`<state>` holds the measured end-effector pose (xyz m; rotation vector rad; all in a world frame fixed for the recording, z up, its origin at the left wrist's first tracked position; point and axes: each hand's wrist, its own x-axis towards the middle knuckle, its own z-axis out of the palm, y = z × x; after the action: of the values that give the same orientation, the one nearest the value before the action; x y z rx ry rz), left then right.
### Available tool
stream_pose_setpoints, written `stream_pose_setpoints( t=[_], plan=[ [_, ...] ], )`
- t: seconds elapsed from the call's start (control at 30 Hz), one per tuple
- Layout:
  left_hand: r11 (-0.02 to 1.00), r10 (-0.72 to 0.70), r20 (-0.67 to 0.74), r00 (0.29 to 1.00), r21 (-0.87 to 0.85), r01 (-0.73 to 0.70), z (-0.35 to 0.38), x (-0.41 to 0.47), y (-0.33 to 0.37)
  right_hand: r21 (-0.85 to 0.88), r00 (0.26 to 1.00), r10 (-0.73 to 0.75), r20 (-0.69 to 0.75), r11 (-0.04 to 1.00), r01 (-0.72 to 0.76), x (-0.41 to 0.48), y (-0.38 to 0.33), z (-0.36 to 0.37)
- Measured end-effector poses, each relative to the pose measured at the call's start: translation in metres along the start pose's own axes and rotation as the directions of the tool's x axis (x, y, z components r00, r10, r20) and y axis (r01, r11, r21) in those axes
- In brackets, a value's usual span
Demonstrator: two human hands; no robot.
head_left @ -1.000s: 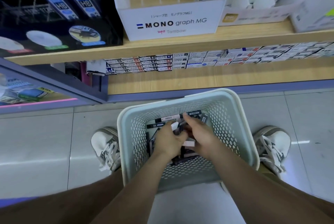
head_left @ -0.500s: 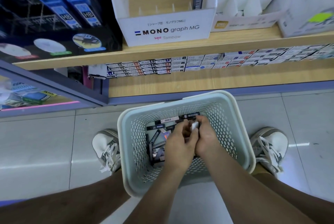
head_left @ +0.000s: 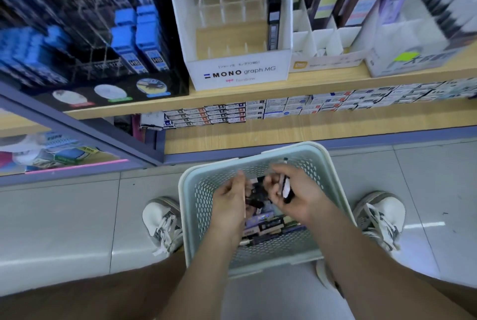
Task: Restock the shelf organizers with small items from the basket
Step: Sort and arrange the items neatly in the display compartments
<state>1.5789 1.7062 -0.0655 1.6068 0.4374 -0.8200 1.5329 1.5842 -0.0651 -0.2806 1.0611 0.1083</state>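
A pale green perforated basket [head_left: 196, 190] sits on the floor between my feet, with several small dark lead cases [head_left: 268, 224] lying in its bottom. Both my hands are raised just above the pile. My right hand [head_left: 291, 195] grips a few slim black-and-white cases [head_left: 286, 188], which stick up past its fingers. My left hand [head_left: 229, 198] has its fingers curled round a dark case at its inner edge; that grip is blurred. On the shelf above stands the white MONO graph MG organizer [head_left: 237, 71], most compartments bare, one column of black cases at its right.
A black display with blue HB lead cases [head_left: 134, 35] stands left of the organizer. White divider trays [head_left: 322, 41] and pastel boxes fill the shelf to the right. Rows of small boxes [head_left: 258, 110] line the lower shelf. My white sneakers [head_left: 162, 221] flank the basket.
My hands have lifted out of the pile and parted, the right one now holding cases upright. My view has tilted up, showing more of the shelf organizers.
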Motion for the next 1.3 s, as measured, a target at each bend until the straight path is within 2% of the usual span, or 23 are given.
stream_pose_setpoints(
  t=[0.07,0.13,0.2,0.3,0.4,0.5,0.7,0.87,0.97,1.07,1.2,1.3],
  plan=[
    [0.994,0.061,0.023,0.998,0.09,-0.063,-0.004,-0.007,0.018,-0.279,0.992,0.109,0.07,0.957,-0.086,-0.023,-0.002,-0.001],
    [0.958,0.157,0.055,0.986,0.235,-0.166,-0.003,-0.016,0.032,-0.374,0.971,0.175,0.164,0.922,-0.103,-0.044,-0.005,0.007],
    [0.921,0.23,0.101,0.968,0.299,-0.25,0.001,-0.03,0.045,-0.446,0.963,0.153,0.222,0.894,-0.04,-0.062,-0.008,0.021],
    [0.945,0.254,0.074,0.964,0.194,-0.264,0.008,-0.052,0.067,-0.559,0.965,0.019,0.26,0.818,0.134,-0.086,-0.011,0.041],
    [0.928,0.341,0.064,0.938,0.137,-0.347,0.01,-0.074,0.087,-0.581,0.948,-0.107,0.3,0.768,0.27,-0.113,-0.013,0.054],
    [0.879,0.459,0.069,0.886,0.107,-0.464,0.009,-0.099,0.112,-0.617,0.937,-0.126,0.327,0.722,0.312,-0.144,-0.013,0.064],
    [0.714,0.645,0.247,0.724,0.144,-0.685,0.011,-0.144,0.167,-0.469,0.852,-0.21,0.48,0.759,0.451,-0.206,-0.023,0.084],
    [0.576,0.733,0.331,0.594,0.163,-0.801,0.007,-0.17,0.224,-0.512,0.811,-0.272,0.518,0.661,0.548,-0.249,-0.051,0.116],
    [0.645,0.684,0.413,0.601,0.042,-0.763,0.006,-0.18,0.26,-0.55,0.806,-0.33,0.492,0.6,0.581,-0.271,-0.068,0.136],
    [0.725,0.633,0.487,0.603,-0.099,-0.682,0.003,-0.182,0.288,-0.551,0.764,-0.387,0.516,0.533,0.642,-0.28,-0.084,0.149],
    [0.68,0.67,0.482,0.564,-0.094,-0.728,0.002,-0.164,0.308,-0.536,0.723,-0.375,0.581,0.492,0.686,-0.277,-0.097,0.153],
    [0.675,0.685,0.451,0.572,-0.1,-0.731,0.003,-0.155,0.308,-0.53,0.691,-0.407,0.598,0.446,0.721,-0.264,-0.099,0.156]
  ],
)
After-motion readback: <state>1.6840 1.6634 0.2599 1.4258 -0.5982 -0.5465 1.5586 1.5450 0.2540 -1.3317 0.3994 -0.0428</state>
